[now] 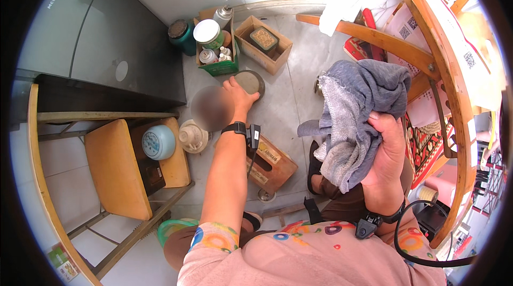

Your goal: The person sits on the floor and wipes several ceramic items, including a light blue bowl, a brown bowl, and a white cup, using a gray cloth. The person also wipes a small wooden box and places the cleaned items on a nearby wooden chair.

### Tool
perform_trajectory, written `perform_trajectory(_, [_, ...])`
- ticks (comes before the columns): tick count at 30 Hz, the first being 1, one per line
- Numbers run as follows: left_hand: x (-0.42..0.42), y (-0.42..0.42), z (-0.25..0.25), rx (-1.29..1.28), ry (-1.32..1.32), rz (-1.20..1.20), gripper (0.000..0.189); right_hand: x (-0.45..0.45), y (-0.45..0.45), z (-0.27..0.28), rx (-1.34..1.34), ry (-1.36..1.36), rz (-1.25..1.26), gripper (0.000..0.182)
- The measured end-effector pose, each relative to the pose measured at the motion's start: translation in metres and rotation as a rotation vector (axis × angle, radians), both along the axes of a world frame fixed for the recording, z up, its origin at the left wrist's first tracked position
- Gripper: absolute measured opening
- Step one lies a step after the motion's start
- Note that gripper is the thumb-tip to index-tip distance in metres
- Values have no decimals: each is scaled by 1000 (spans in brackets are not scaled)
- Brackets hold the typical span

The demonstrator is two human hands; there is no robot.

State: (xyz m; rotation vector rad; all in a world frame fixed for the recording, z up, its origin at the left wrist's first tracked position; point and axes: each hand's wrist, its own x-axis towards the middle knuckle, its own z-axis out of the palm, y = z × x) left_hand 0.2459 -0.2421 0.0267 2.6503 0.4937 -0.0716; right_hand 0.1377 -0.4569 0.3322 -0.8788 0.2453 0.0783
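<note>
My left hand (240,95) reaches down to a round, flat-topped grey-brown object (247,82) on the floor, thumb and fingers spread on its near side and rim. Beside that wrist, a round patch is blurred, so what lies there is hidden. My right hand (384,153) holds up a bunched grey cloth (360,89) with frayed, paler edges. Left of my forearm stands a cream cup-shaped piece on a saucer-like base (193,137). A reddish-brown box with a slot (272,163) lies right of the forearm, partly covered by it.
Against the wall sit an open carton of cans and bottles (218,67), a teal jar (182,37) and a carton holding a patterned tin (264,39). A dark cabinet (104,45) and a shelf rack with a blue jar (159,142) flank the left. A wooden chair (449,81) borders the right.
</note>
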Motion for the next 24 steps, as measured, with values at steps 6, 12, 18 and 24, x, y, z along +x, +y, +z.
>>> perform_trajectory(6, [-8,-4,-10,-192,-73,-23,99,0,1,-4,-17,22,10,39])
perform_trajectory(12, [-13,-2,2,-428,-13,62,101,2,1,-7,7,69,-39,31])
perform_trajectory(18, [-25,-1,51,-460,-40,-4,92,1,0,-7,42,70,-37,27])
perform_trajectory(24, [-52,14,82,-558,-160,-119,84,1,2,-8,112,51,-115,29])
